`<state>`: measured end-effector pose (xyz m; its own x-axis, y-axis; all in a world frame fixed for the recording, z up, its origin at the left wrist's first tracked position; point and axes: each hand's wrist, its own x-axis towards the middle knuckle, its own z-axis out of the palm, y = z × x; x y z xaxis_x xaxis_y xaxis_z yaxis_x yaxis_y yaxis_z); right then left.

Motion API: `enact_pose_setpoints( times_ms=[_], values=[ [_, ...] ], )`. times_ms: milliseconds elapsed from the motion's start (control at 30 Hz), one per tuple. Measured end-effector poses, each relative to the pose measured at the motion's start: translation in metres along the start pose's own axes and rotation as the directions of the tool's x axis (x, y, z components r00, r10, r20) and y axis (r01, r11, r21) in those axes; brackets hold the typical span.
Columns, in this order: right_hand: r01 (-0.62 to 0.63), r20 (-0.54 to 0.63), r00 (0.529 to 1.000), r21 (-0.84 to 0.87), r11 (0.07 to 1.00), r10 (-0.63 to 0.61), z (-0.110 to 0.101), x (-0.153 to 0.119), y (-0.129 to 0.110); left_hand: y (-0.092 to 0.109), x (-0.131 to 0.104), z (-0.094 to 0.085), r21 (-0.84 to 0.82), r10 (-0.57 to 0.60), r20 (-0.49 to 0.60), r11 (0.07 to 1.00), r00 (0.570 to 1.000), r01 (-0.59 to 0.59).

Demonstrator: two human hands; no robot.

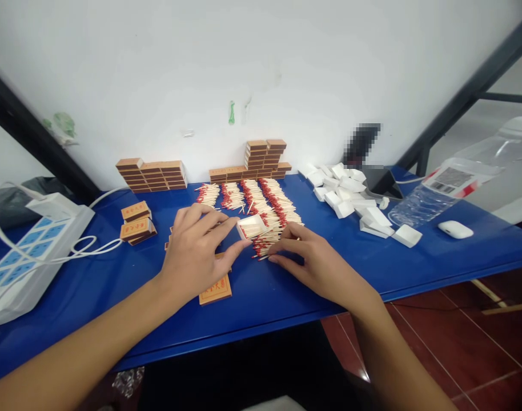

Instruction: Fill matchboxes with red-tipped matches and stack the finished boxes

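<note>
My left hand [195,245] pinches a small white matchbox tray [251,226] between thumb and fingers. Matches with red heads lie inside it, and it is tilted over the near end of the loose matches. My right hand [323,262] is at the front right edge of those matches [279,200], thumb and forefinger closing on a few of them; the fingertips partly hide how many. The loose matches are spread in several rows. Under my left hand lie printed orange matchbox sleeves [216,291], partly covered by the hand.
Stacked matchboxes [152,176] and a second stack [265,160] stand against the wall. More matchboxes [136,221] sit at left beside a power strip [38,251] with white cables. At right are white trays [340,188], a plastic bottle [453,177] and an earbud case [456,229] on the blue table [269,314].
</note>
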<state>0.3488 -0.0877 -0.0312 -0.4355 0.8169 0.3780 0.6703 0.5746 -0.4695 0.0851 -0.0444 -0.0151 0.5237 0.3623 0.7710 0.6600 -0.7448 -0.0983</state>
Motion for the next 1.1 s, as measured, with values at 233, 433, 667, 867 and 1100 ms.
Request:
enact_pose_setpoints(
  times_ms=[233, 433, 667, 867, 1100],
  values=[
    [-0.008, 0.008, 1.0, -0.026, 1.0, 0.008, 0.003, 0.001, -0.002, 0.003, -0.001, 0.0, -0.007, 0.027, 0.004, 1.0, 1.0, -0.027],
    [0.008, -0.007, 1.0, -0.029, 1.0, -0.008, 0.004, 0.001, -0.001, 0.003, -0.001, 0.0, -0.009, 0.032, 0.017, 0.999, 0.999, -0.032],
    [-0.013, 0.014, 1.0, -0.031, 0.999, 0.013, 0.003, 0.002, -0.001, 0.002, -0.002, 0.001, -0.013, 0.027, 0.024, 1.0, 0.999, -0.027],
    [-0.06, 0.056, 0.997, -0.017, 0.998, 0.061, -0.001, 0.0, -0.001, 0.002, -0.002, 0.0, -0.015, 0.033, 0.029, 0.999, 0.999, -0.033],
    [-0.103, 0.089, 0.99, -0.057, 0.993, 0.107, -0.012, -0.004, 0.003, 0.003, -0.001, 0.0, -0.02, 0.011, 0.043, 1.0, 0.999, -0.01]
  ],
)
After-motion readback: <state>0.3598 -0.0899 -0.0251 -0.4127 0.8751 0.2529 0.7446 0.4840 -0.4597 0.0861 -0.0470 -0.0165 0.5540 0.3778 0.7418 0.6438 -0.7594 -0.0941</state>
